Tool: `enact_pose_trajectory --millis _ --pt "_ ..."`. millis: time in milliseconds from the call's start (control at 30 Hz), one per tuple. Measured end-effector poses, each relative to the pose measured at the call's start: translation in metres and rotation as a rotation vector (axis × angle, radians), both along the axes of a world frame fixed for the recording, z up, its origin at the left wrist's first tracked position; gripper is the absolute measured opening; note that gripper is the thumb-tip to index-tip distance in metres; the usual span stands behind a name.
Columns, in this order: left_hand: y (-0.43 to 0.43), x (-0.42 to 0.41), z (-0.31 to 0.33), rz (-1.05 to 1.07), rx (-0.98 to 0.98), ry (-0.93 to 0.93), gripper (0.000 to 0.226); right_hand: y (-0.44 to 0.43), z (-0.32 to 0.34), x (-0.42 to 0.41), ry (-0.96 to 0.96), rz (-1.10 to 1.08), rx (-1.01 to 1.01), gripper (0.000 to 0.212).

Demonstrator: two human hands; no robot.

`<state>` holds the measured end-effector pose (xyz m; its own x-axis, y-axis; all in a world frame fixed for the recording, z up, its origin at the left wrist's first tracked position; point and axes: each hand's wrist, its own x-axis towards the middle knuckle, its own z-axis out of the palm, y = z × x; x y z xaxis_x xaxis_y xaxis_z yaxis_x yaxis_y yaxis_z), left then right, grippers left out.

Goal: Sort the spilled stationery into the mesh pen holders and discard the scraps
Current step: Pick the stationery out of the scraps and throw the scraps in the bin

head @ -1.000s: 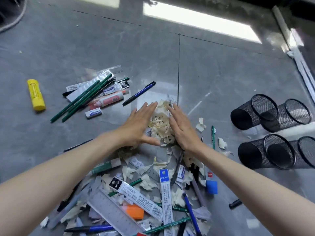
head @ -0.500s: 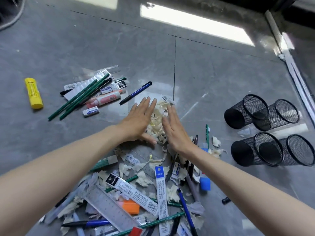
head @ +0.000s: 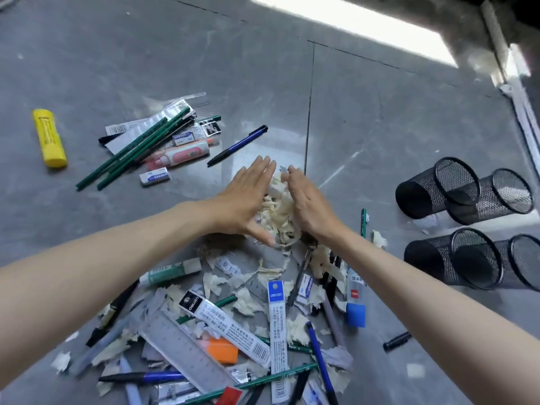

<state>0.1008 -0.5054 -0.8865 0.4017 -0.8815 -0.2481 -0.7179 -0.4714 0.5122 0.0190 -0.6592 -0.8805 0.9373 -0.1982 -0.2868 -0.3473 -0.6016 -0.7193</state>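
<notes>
Between the fingers (head: 262, 168), scraps (head: 277, 210) heaped.

Four mesh pen holders (head: 420, 197) (head: 491, 211) (head: 429, 258) (head: 508, 270), two hands (head: 242, 200) (head: 309, 203), one yellow tube (head: 49, 138).

**Lighting and picture quality**

Light: bright, even daylight.
Glare: one blown-out white strip (head: 350, 27) mirrored at the top of the glossy grey floor (head: 117, 68), with a fainter sheen beyond the fingertips.
Shadows: soft and short, under the left hand (head: 242, 200) and right hand (head: 309, 206).
Focus: crisp in the middle, softer along the lower edge.
Distortion: wide-angle. The left forearm (head: 87, 258) and right forearm (head: 438, 302) swell toward the corners, and the white rail (head: 526, 112) slants.
</notes>
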Motion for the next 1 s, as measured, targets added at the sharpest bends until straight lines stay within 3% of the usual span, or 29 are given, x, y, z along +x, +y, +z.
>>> enact_pose_trajectory --millis 100,233,333,467,667,800,867,1000 --pt "0.019 -0.002 -0.003 -0.082 0.111 -0.057 0.15 0.011 -0.004 -0.022 -0.026 0.029 -0.049 0.067" --pt "0.012 -0.016 -0.01 -0.048 0.134 -0.106 0.148 0.025 -0.012 -0.026 -0.09 -0.167 0.024 0.07" --pt "-0.01 -0.027 -0.017 0.056 0.048 -0.096 0.142 0.043 -0.017 -0.019 -0.153 -0.345 0.126 0.052" --pt "-0.021 -0.038 -0.024 0.123 -0.075 -0.104 0.117 0.06 -0.016 -0.013 -0.308 -0.637 0.26 0.03" --pt "-0.022 -0.041 -0.005 0.32 -0.301 0.2 0.087 0.056 0.01 0.007 -0.244 -0.935 0.536 0.034" --pt "-0.017 -0.046 0.011 0.545 -0.459 0.363 0.072 0.072 0.042 0.021 -0.136 -1.106 0.922 0.037" --pt "-0.007 -0.042 0.026 0.634 -0.502 0.367 0.065 0.08 0.056 0.03 -0.092 -1.113 1.068 0.035" --pt "0.035 -0.026 0.071 0.805 -0.585 0.321 0.057 0.123 0.094 0.053 0.0 -0.99 1.166 0.033"
